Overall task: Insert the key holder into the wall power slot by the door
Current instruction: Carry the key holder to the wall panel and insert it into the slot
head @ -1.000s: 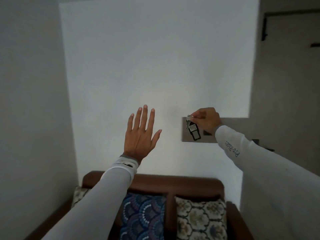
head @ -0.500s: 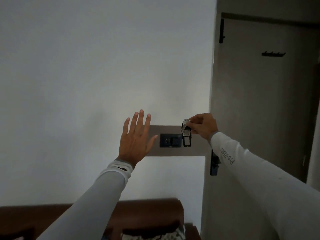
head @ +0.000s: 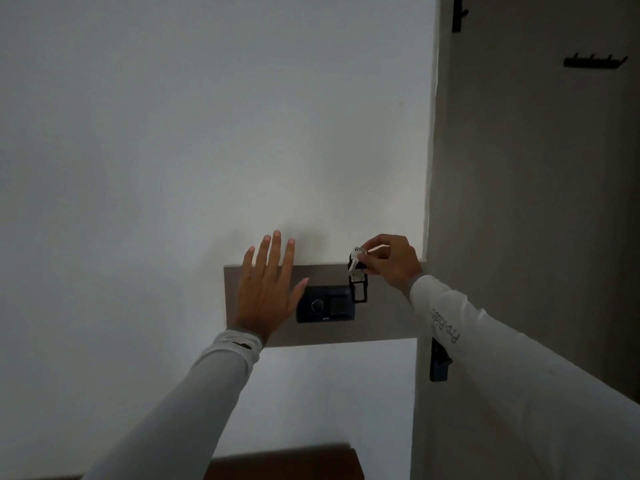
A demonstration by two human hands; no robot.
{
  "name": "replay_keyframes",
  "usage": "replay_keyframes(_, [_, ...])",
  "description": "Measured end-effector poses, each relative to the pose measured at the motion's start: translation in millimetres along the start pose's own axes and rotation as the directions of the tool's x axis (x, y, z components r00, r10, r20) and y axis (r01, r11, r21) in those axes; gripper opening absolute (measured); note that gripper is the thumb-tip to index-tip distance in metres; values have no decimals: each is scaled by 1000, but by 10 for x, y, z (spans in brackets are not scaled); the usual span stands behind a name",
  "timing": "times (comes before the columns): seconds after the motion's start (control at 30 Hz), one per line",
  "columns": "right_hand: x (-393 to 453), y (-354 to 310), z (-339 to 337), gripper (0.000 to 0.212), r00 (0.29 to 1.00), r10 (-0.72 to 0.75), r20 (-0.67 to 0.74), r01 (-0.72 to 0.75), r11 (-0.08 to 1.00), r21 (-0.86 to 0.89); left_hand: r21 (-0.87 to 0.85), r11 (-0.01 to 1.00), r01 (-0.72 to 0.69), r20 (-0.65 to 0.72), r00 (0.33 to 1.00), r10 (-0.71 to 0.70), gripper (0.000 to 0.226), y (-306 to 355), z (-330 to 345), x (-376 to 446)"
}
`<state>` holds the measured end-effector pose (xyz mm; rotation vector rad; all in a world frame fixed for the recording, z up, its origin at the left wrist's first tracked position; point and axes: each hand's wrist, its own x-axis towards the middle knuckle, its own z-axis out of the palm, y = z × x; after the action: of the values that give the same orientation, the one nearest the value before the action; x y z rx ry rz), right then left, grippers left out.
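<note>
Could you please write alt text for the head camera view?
A right hand pinches a black rectangular key holder with a silver key beside a dark wall power panel near a door. The open left hand is raised before the grey backing board.

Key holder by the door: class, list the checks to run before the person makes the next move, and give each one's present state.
1. Right hand pinches the key holder: ok.
2. Holder hangs upright: ok.
3. Holder in the slot: not ok; it hangs at the right edge of the dark wall unit.
4. Slot opening seen: cannot tell.
5. Left hand off the unit: ok, open beside it.
</note>
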<state>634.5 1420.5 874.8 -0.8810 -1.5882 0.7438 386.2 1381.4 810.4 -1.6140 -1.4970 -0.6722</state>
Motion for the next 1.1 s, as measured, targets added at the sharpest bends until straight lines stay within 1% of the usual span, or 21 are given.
replay_keyframes(0.17, [413,392,182,25,998,-48,31,47,998,28,24,1000,4,-13,1000,-4,75,-28,475,195])
replay_keyframes(0.23, [525,548,290,22,997,-64,39,63,998,22,33,999,-1,-5,1000,1,74,-19,641,212])
replay_keyframes(0.47, [909,1050,540,14,995,-101,0,101,994,27,42,999,-2,-46,999,4,71,-124,1245,279])
replay_keyframes(0.6, [1020,1313,573,16,995,-104,13,104,995,6,38,999,14,-42,999,-12,69,-153,1532,249])
replay_keyframes(0.7, [1062,1402,577,16,994,-111,14,110,993,37,28,999,30,-50,998,-28,71,-141,1683,217])
replay_keyframes(0.83, [1109,1430,553,13,989,-139,43,138,990,14,12,999,43,-83,996,-41,73,-123,1765,209])
replay_keyframes(0.9, [1111,1471,558,13,985,-161,56,162,987,-18,11,999,43,-84,996,-42,73,-121,1774,208])
replay_keyframes(1.03, [1081,1543,622,18,954,-294,59,300,937,-180,2,999,43,-79,996,-43,72,-124,1735,212])
replay_keyframes(1.1, [1085,1528,634,18,947,-317,54,321,923,-210,3,999,34,-69,997,-34,71,-130,1698,213])
